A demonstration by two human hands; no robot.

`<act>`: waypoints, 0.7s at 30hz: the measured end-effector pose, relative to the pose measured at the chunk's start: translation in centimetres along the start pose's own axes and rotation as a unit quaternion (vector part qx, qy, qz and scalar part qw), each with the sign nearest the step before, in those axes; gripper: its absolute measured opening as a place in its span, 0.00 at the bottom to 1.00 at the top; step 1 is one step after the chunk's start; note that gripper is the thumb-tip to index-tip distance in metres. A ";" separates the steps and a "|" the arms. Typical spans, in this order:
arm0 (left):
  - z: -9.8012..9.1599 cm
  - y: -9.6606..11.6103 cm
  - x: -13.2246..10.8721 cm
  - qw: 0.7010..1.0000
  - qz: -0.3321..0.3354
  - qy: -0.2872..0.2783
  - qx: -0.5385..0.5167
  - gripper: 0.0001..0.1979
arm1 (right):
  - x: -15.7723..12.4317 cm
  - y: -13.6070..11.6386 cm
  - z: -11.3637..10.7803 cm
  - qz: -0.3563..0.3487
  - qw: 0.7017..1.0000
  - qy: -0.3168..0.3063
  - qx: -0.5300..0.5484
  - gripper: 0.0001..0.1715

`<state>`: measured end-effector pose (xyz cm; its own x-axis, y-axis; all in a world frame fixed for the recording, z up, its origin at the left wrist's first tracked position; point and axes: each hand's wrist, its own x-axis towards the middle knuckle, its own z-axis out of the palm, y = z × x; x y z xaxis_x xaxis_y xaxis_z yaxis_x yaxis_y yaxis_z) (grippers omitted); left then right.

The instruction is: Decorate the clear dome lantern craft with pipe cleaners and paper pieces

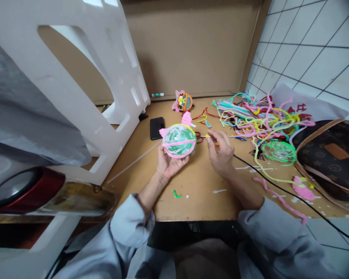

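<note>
My left hand [171, 164] cups a green-and-white ball [178, 135] from below, fingers wrapped beneath it. A pink fuzzy strip runs across the ball and round its lower edge, with yellow and green strips along the upper and right edges. Two pink ear-like pieces [186, 118] stick up from it. To the right of the ball, my right hand [221, 150] pinches a small yellow piece [207, 136] between thumb and fingertips, apart from the ball. Red-handled scissors [199, 136] lie behind, partly hidden by the ball.
A tangled heap of coloured fuzzy stems [258, 116] covers the back right, beside a brown bag [328, 155] and another green ball [279, 151]. A black phone [157, 128] and a small decorated ball [185, 102] lie behind. A white plastic stool [101, 69] stands left; a black cable [279, 184] crosses the right.
</note>
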<state>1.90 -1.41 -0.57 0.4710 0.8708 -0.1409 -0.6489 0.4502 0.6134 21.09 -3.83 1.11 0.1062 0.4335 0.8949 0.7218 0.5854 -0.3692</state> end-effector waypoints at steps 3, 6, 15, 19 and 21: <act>-0.3 0.1 0.0 1.000 -0.008 0.000 0.010 0.38 | 0.2 -0.1 -0.1 -0.012 1.000 -0.021 0.013 0.11; -0.3 -0.1 0.0 1.000 0.004 0.004 0.013 0.35 | 0.1 -0.5 -0.1 -0.041 0.998 -0.039 0.017 0.10; 0.3 -0.2 -0.2 0.999 0.010 0.012 0.030 0.31 | -0.2 -0.3 0.4 -0.130 0.991 -0.025 0.014 0.09; 0.9 -0.4 -0.4 0.999 0.028 -0.003 0.035 0.29 | -0.3 0.0 0.4 -0.096 0.995 -0.020 0.010 0.10; 1.1 -0.6 -0.4 0.999 0.029 -0.013 0.033 0.28 | -0.4 0.2 0.4 -0.073 0.997 -0.017 0.001 0.10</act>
<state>2.74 -2.26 0.04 0.4501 0.8889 -0.0845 -0.6346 0.3851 0.6701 20.94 -3.62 0.60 -0.0231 0.3677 0.9297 0.7272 0.6444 -0.2368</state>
